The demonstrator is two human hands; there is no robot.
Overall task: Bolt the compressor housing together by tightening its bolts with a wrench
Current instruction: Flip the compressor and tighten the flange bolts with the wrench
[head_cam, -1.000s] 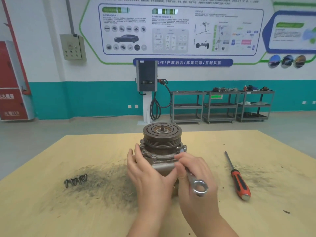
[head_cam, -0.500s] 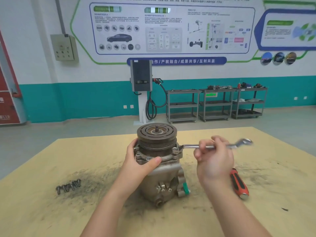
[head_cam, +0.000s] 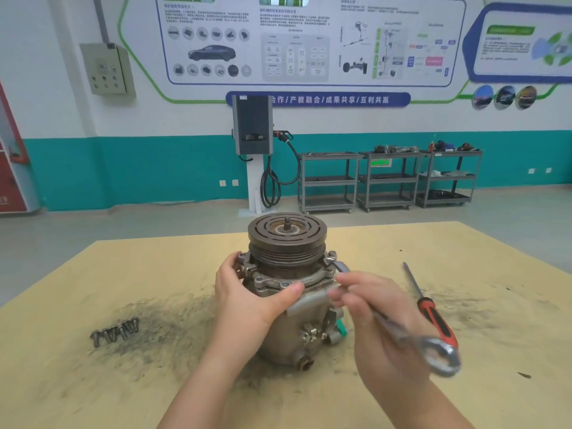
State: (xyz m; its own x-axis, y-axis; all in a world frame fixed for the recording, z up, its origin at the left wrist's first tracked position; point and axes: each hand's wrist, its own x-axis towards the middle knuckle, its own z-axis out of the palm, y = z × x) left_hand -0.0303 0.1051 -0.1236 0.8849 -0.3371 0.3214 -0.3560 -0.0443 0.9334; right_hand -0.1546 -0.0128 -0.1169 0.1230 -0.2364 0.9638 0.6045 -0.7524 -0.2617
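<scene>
Cast-metal compressor (head_cam: 291, 308), upright mid-table (head_cam: 93, 382): heavy, rigid, likely greasy. Left hand (head_cam: 247, 295) grip clasping flange; right hand (head_cam: 380, 308) grip closed round wrench (head_cam: 411, 335), on right-side bolt (head_cam: 331, 255). Best steadied by flange.

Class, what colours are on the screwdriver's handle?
Red and black, on the screwdriver; head view.

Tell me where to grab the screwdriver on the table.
Take the screwdriver by its red-and-black handle, the thick near end, probably from above or its right. It lies flat, thin shaft pointing away, and the right hand with the wrench crowds its left.
</scene>
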